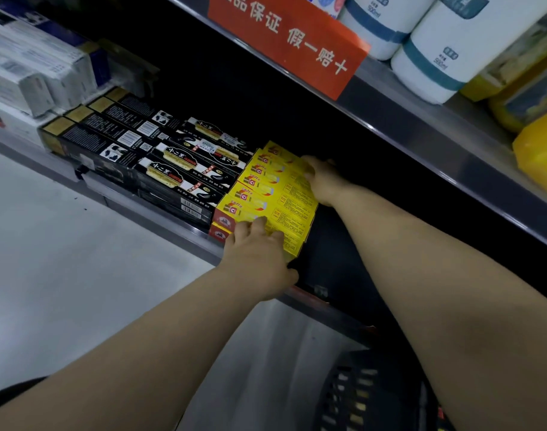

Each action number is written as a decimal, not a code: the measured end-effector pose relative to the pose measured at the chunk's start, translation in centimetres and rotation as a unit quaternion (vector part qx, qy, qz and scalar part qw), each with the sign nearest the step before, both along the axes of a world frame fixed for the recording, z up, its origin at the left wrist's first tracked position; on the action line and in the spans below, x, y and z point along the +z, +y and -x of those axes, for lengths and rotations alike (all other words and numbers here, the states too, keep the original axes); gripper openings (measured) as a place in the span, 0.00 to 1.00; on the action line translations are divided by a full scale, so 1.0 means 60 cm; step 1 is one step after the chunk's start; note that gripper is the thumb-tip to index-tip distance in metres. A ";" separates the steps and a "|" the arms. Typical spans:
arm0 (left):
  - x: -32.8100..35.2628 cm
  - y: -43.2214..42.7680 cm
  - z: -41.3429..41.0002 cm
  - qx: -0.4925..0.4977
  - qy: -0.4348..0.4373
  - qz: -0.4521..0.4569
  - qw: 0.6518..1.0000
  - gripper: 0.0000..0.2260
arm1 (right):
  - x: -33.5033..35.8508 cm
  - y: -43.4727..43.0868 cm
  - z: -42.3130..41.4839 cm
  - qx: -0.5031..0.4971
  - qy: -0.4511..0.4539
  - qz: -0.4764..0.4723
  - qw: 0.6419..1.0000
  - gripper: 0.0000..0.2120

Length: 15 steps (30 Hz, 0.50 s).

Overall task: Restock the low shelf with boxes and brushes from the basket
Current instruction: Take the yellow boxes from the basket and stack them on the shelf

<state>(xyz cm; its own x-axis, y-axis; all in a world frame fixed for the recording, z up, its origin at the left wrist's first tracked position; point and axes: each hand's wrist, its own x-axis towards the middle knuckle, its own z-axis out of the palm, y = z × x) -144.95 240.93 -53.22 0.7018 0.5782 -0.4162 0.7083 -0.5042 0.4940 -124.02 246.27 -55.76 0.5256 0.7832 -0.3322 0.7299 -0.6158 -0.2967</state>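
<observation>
A shop aisle with a pale grey floor [63,259]; the low shelf [188,233] has a metal front lip and a dark, shadowed interior; above it the upper shelf [421,144] carries a red sign [290,42] with white characters, white bottles [437,51] banded in blue, and yellow packs [539,150] at the right. On the low shelf, white boxes [32,73] sit at the far left, then rows of long black boxes [160,163], then a block of yellow boxes [275,194] touching the black ones.

Both bare forearms reach forward and down, 1 to each end of the yellow block. The left hand [259,259] is at the near end by the shelf lip, fingers bent over the top box and thumb tucked against the end face, holding it; the right hand [325,178] is at the far right side, thumb on top, its fingers lost in the shadow, so whether they wrap the stack cannot be told.

The yellow boxes lie flat on the shelf between the 2 hands; a dark slotted basket [359,393] stands on the floor below the right forearm.
</observation>
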 end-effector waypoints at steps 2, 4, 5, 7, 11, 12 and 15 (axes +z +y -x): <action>-0.003 0.000 -0.001 -0.008 0.006 -0.004 1.000 0.31 | -0.003 0.004 -0.003 0.012 0.018 0.011 1.000 0.22; -0.005 0.001 -0.003 -0.012 0.009 -0.006 1.000 0.31 | 0.000 0.005 -0.007 0.020 0.035 0.023 0.999 0.23; -0.005 0.001 -0.003 -0.012 0.010 -0.005 1.000 0.31 | 0.002 0.004 -0.008 0.025 0.040 0.031 0.998 0.23; -0.002 0.001 -0.004 -0.012 0.014 -0.004 1.000 0.31 | 0.005 -0.002 -0.009 0.034 0.039 0.052 0.997 0.25; 0.013 -0.001 -0.007 -0.005 0.016 0.012 1.000 0.30 | 0.021 -0.016 0.009 0.055 -0.026 0.093 0.994 0.33; 0.017 -0.003 -0.008 -0.005 0.013 0.012 1.000 0.30 | 0.029 -0.022 0.016 0.055 -0.048 0.092 0.993 0.34; 0.034 -0.009 -0.015 0.000 -0.023 0.017 1.000 0.30 | 0.065 -0.050 0.037 0.049 -0.065 0.084 0.993 0.30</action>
